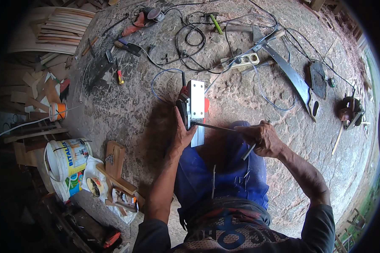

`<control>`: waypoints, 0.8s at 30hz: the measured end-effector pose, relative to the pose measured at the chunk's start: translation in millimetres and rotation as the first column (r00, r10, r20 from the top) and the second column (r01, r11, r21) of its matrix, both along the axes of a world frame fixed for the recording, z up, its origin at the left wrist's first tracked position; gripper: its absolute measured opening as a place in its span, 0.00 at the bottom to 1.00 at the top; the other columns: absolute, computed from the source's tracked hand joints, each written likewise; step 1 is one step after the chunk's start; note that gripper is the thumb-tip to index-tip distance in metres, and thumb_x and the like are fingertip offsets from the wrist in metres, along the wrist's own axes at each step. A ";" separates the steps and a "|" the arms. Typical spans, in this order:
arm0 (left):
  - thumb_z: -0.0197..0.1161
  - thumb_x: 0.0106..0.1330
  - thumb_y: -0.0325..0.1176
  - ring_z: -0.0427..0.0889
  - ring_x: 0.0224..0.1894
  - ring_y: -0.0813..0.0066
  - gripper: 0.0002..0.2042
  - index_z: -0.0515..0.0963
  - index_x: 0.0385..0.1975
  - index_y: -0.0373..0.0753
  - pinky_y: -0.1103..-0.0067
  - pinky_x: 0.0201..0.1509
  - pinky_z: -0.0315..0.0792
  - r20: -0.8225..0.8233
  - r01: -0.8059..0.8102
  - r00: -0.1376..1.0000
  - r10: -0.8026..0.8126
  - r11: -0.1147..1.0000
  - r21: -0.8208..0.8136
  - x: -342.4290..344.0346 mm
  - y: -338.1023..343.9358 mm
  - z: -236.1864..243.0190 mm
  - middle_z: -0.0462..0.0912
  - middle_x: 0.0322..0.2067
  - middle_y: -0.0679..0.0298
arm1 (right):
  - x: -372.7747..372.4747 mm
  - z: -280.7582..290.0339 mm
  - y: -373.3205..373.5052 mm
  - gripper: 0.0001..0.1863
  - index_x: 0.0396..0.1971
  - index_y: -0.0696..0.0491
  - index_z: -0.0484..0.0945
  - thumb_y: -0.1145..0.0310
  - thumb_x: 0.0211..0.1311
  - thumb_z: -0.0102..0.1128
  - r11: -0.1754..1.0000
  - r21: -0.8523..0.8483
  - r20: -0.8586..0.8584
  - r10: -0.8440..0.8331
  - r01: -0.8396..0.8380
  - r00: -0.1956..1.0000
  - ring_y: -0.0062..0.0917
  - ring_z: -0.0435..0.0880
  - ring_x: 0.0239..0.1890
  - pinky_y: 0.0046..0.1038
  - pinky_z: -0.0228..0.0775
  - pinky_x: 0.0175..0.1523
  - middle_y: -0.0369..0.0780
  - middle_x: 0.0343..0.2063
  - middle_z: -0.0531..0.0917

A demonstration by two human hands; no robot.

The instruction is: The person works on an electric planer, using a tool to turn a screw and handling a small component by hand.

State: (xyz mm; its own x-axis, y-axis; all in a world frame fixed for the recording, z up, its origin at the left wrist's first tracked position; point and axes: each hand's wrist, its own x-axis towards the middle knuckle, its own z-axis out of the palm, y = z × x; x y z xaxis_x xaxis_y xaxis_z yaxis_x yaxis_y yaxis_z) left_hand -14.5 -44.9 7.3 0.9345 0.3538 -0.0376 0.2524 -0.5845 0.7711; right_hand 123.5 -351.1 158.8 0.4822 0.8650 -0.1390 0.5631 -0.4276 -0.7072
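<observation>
My left hand (183, 134) is wrapped around the body of an electric hand planer (197, 99), with the fingers mostly hidden beneath it. The planer's flat silver sole faces up, and its cord leads away at the far end. In front of my right side, my right hand (266, 141) is closed on a thin metal wrench (217, 127). Its shaft reaches left to the planer beside my left thumb, at the gap in the sole. Another end of the metal sticks out below my right fist. Both hands are above my blue trousers (198, 173).
A handsaw (293, 76), a white power strip (242, 61) and tangled black cables lie beyond the planer. An angle grinder (154, 16) and a screwdriver (120, 76) lie far left. A white bucket (57, 158) and wood offcuts (116, 160) stand at left.
</observation>
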 end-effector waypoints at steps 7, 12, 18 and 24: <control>0.65 0.62 0.44 0.50 0.73 0.47 0.50 0.35 0.74 0.38 0.66 0.74 0.50 -0.047 0.009 0.999 -0.009 1.000 0.019 -0.4 1.9 8.7 0.48 0.70 0.37 | -9.2 -3.3 -20.2 0.33 0.58 0.48 0.74 0.74 0.44 0.61 0.994 -0.053 0.226 0.106 -0.097 0.968 0.28 0.80 0.34 0.34 0.62 0.46 0.34 0.28 0.78; 0.54 0.70 0.46 0.52 0.73 0.47 0.38 0.43 0.73 0.38 0.65 0.74 0.51 0.010 -0.149 0.989 0.149 0.988 -0.032 5.3 -6.2 1.6 0.50 0.71 0.41 | -21.0 -20.4 -33.0 0.33 0.56 0.48 0.75 0.73 0.43 0.62 0.991 -0.102 0.343 0.115 -0.084 0.932 0.27 0.80 0.35 0.33 0.63 0.46 0.33 0.28 0.78; 0.51 0.73 0.47 0.53 0.72 0.47 0.36 0.44 0.73 0.38 0.66 0.74 0.52 0.028 -0.180 0.983 0.180 0.984 -0.014 8.6 -11.5 2.4 0.52 0.70 0.41 | -22.5 -22.4 -35.8 0.31 0.56 0.47 0.75 0.73 0.44 0.61 0.989 -0.120 0.305 0.114 -0.081 0.945 0.26 0.80 0.35 0.33 0.64 0.47 0.32 0.28 0.78; 0.51 0.73 0.48 0.53 0.73 0.48 0.36 0.44 0.73 0.38 0.66 0.74 0.51 0.031 -0.177 0.983 0.179 0.981 -0.075 8.7 -12.4 4.0 0.51 0.70 0.41 | -20.6 -24.5 -34.8 0.29 0.55 0.46 0.76 0.72 0.46 0.61 0.986 -0.134 0.353 0.138 -0.096 0.926 0.25 0.79 0.35 0.32 0.63 0.48 0.31 0.27 0.78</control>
State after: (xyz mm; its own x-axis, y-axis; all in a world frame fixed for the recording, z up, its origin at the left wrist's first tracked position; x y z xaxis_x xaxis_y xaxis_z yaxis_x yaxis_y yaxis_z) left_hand -5.8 -57.2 11.3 0.8581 0.5123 -0.0350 0.3176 -0.4760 0.8201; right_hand 102.8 -385.8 134.3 0.4138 0.9073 -0.0744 0.8214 -0.4073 -0.3992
